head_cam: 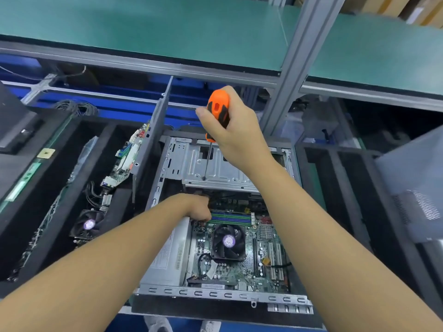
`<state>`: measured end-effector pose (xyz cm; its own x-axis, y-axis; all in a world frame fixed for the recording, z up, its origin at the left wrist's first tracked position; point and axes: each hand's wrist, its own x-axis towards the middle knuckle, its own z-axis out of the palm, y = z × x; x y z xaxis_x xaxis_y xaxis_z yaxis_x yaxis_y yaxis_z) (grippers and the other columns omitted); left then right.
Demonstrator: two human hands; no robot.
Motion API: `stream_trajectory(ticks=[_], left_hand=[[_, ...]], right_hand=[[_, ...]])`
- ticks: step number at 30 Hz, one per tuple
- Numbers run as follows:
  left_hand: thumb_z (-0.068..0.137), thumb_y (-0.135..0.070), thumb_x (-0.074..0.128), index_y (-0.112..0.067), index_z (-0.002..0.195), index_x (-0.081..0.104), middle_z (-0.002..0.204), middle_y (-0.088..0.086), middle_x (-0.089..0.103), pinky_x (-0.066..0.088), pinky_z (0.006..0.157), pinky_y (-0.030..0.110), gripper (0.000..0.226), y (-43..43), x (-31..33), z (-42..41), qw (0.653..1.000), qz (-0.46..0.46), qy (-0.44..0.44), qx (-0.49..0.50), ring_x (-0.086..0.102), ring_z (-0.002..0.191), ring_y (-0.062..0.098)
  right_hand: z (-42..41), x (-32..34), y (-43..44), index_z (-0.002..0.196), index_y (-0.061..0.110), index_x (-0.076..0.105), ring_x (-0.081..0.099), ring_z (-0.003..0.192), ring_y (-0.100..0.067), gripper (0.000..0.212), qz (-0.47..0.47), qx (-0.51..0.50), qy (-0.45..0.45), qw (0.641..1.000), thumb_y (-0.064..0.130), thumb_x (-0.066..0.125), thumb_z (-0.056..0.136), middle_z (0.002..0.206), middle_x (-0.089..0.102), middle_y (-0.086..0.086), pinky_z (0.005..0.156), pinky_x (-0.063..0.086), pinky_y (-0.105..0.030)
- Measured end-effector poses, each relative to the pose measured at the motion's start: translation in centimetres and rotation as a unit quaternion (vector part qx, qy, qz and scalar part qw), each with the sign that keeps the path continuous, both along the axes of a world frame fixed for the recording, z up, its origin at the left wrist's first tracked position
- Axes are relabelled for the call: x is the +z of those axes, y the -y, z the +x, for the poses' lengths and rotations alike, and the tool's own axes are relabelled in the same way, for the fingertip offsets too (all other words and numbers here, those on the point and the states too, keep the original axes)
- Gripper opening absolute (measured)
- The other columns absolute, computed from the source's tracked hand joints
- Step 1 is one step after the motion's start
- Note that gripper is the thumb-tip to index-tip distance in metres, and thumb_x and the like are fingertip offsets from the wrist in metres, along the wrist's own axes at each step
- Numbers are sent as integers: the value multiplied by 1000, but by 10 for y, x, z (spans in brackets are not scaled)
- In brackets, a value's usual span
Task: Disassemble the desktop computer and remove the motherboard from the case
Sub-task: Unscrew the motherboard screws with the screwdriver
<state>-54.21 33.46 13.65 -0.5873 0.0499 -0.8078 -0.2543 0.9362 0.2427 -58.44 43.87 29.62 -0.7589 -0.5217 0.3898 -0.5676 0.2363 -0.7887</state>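
Fist grip: right hand (239,130) wrapped round the screwdriver (217,111) handle, thumb pressed on the side. Handle is orange with black inserts, shaft thin bare steel. Long axis near vertical, slight tilt: butt sticks up out of the fist, tip points down and touches the silver drive cage (230,173) directly below the grip. Cage sits at the far end of the open case (215,294). Below the grip and nearer the person, motherboard (263,271) lies flat in the case: green board, black CPU fan (228,241) with purple hub, green/blue RAM slots (230,218) just beyond the fan. At the slots' left end, left hand (197,208) reaches in, fingers curled down; can't tell if they hold anything.
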Motion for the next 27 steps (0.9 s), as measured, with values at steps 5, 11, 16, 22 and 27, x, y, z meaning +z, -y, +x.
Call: stream_trajectory(ticks=[5, 11, 16, 22, 27], left_hand=[[88, -28, 52, -21, 158, 8, 161, 11, 18, 41, 83, 34, 84, -11, 9, 4, 995, -25, 42, -86, 46, 123, 31], [98, -35, 44, -10, 106, 55, 121, 16, 52, 46, 89, 42, 29, -54, 15, 14, 978, -49, 52, -198, 54, 103, 34], [90, -19, 55, 0, 152, 12, 158, 18, -4, 45, 97, 43, 78, -64, -5, 29, 991, -60, -65, 99, 44, 129, 39], [90, -30, 47, -2, 155, 3, 162, 18, 7, 24, 113, 45, 83, -54, -6, 10, 972, -36, -38, 230, 15, 146, 35], [86, -33, 49, -8, 147, 29, 148, 10, 32, 26, 105, 43, 69, -63, -26, 24, 968, -84, -130, 197, 27, 131, 30]], right_hand=[[-2, 1, 5, 90, 20, 43, 35, 54, -8, 24, 5, -3, -14, 1000, 39, 56, 98, 65, 37, 6, 52, 39, -24], [-3, -4, 13, 90, 24, 42, 34, 56, -9, 24, 35, 4, -27, 999, 43, 55, 97, 67, 37, 6, 58, 45, -38], [-4, -13, 14, 91, 25, 42, 37, 56, -9, 24, 55, 0, -24, 998, 45, 55, 96, 66, 38, 9, 59, 47, -38], [-7, -15, 16, 84, 24, 40, 42, 53, -5, 26, 26, -1, 1, 1000, 38, 57, 98, 61, 39, 16, 50, 36, -13], [-12, -20, 15, 83, 26, 40, 43, 51, -3, 26, 29, -1, 6, 1000, 39, 56, 98, 59, 42, 18, 50, 36, -12]])
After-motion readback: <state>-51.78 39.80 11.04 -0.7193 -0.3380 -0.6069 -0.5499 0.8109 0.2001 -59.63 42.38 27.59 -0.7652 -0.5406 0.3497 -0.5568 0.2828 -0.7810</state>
